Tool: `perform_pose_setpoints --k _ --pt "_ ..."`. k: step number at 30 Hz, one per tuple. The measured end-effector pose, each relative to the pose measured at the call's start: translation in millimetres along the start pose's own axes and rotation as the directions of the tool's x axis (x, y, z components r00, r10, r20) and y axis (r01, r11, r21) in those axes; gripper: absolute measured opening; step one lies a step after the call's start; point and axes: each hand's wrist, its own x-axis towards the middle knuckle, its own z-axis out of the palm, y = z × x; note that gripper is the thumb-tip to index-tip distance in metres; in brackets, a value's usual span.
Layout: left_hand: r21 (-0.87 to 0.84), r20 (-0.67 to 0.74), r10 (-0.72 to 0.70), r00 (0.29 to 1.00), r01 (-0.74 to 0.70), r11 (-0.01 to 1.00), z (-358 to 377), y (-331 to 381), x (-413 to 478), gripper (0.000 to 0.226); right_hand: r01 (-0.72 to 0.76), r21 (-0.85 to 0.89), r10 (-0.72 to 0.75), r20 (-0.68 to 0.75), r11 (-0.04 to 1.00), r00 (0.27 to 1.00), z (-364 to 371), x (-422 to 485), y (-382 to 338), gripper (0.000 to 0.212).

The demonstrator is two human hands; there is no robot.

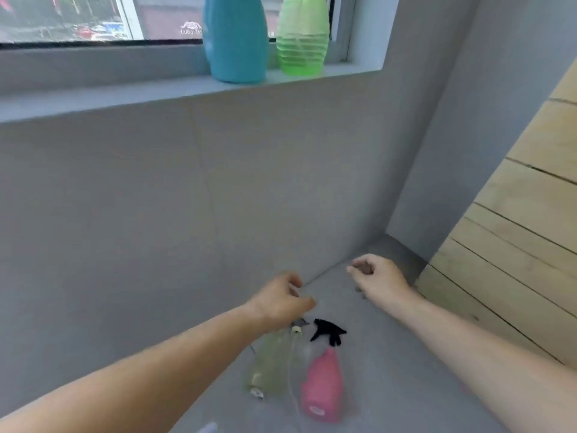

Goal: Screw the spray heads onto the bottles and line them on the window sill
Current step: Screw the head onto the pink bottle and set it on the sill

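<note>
Your left hand hovers empty, fingers loosely curled, just above a pale green bottle lying on the floor. Your right hand, also empty and half-curled, hangs apart. A pink bottle with black spray head lies beside. Blue bottle and green bottle stand on the window sill.

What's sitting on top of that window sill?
Two bottles stand on the window sill: a blue bottle and a green bottle side by side. Their tops are cut off, so spray heads can't be seen.
</note>
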Motion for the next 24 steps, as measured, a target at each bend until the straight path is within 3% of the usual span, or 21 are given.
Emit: perform_pose_setpoints --k 5,12,18,21,24 --pt "0.089 0.148 -0.197 0.969 0.185 0.979 86.8 -54.5 20.5 0.063 -0.220 -0.113 0.241 0.234 0.969 0.942 27.7 -3.4 89.4 0.018" --pt "0.174 0.183 -0.321 0.929 0.291 0.941 151.2 -100.0 71.3 0.079 -0.401 -0.071 0.404 0.283 0.913 0.870 75.6 23.2 172.3 0.023" --pt "0.224 0.167 -0.360 0.918 0.320 0.920 182.1 -135.8 100.6 0.069 -0.443 -0.043 0.438 0.249 0.896 0.864 118.1 60.3 210.4 0.075" --pt "0.193 0.181 -0.363 0.914 0.328 0.925 187.8 -142.5 105.9 0.066 -0.377 -0.139 0.401 0.245 0.916 0.883 130.3 71.4 210.7 0.071" --pt "0.136 0.196 -0.376 0.906 0.355 0.925 190.5 -146.0 110.6 0.062 -0.340 -0.226 0.388 0.216 0.913 0.896 143.1 78.4 215.2 0.046"
